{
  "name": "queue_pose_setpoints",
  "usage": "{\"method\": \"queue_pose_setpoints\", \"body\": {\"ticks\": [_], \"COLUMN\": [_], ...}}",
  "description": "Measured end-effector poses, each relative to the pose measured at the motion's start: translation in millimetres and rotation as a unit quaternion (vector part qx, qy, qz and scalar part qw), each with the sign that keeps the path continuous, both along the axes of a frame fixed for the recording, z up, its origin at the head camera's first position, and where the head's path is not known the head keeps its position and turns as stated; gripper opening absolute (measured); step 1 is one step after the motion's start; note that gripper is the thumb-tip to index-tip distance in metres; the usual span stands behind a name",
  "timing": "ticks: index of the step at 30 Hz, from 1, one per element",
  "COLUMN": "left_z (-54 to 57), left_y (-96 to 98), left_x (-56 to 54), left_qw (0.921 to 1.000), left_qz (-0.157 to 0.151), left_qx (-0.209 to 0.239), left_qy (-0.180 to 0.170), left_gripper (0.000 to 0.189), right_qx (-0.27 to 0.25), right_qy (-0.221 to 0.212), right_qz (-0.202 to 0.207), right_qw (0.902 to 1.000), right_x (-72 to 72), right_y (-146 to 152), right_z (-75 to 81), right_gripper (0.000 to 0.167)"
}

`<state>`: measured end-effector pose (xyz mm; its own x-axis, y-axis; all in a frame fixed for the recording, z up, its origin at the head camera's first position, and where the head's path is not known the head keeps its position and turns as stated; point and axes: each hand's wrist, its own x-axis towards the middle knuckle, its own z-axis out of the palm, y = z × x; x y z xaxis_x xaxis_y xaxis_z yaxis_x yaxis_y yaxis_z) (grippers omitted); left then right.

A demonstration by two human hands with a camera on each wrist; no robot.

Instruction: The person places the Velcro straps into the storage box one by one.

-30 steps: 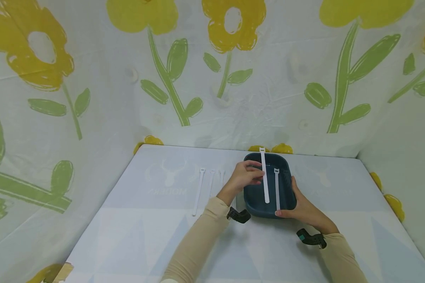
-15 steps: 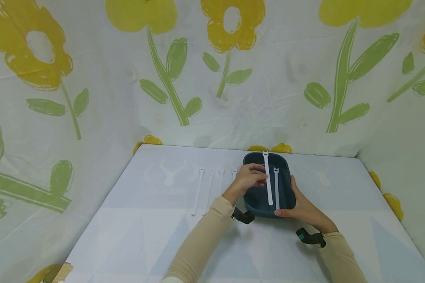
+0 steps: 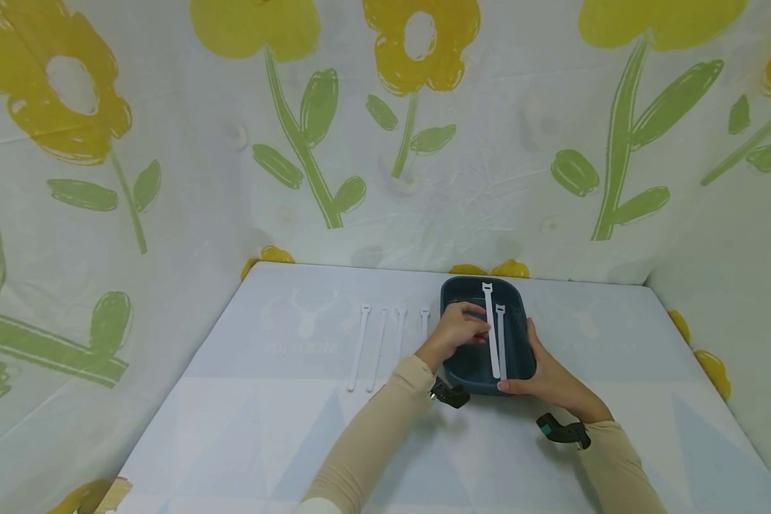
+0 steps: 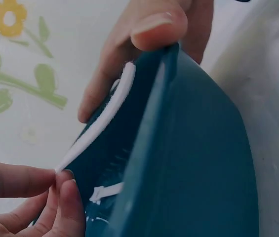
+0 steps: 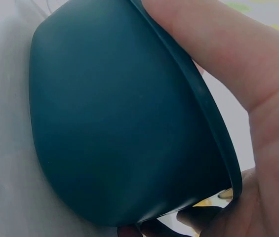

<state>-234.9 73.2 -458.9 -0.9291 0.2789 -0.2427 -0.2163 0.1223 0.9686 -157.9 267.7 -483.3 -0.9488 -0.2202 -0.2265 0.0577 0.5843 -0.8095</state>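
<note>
A white hook-and-loop cable tie (image 3: 491, 332) is pinched between the thumb and fingers of my left hand (image 3: 457, 330), over a dark blue plastic box (image 3: 459, 368). In the left wrist view the strap (image 4: 102, 121) looks fuzzy and curves up from the fingertips. A second cable tie (image 3: 501, 332) lies inside the box, its slotted head (image 4: 98, 193) showing in the left wrist view. My right hand (image 3: 552, 382) grips the box at its near right corner, thumb over the near rim. The right wrist view is mostly filled by the box's outer wall (image 5: 114, 118).
Several more white cable ties (image 3: 360, 348) lie in a row on the pale table (image 3: 244, 428), left of the box. Behind the table hangs a flower-patterned cloth (image 3: 488, 200), which also covers both sides.
My left hand has moved to the right and toward me with the cable tie, bringing it close beside the one in the box. The right hand and the box have stayed put.
</note>
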Motion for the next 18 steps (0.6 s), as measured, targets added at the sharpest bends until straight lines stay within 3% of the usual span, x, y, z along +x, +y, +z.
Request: {"method": "queue_pose_setpoints", "body": {"ticks": [9, 18], "left_z": [-2.4, -4.2], "left_y": [6.7, 12.1], "left_x": [1.0, 0.7], "left_qw": [0.9984, 0.9964], "left_qz": [0.004, 0.009], "left_qx": [-0.055, -0.081], "left_qy": [0.012, 0.022], "left_gripper": [0.023, 0.022], "right_qx": [-0.009, 0.003], "right_qy": [0.005, 0.003], "right_qz": [0.005, 0.004], "right_qw": [0.9999, 1.0000], "right_x": [-0.6, -1.6], "right_y": [2, 3], "right_z": [-1.3, -2.6], "right_gripper": [0.141, 0.142]}}
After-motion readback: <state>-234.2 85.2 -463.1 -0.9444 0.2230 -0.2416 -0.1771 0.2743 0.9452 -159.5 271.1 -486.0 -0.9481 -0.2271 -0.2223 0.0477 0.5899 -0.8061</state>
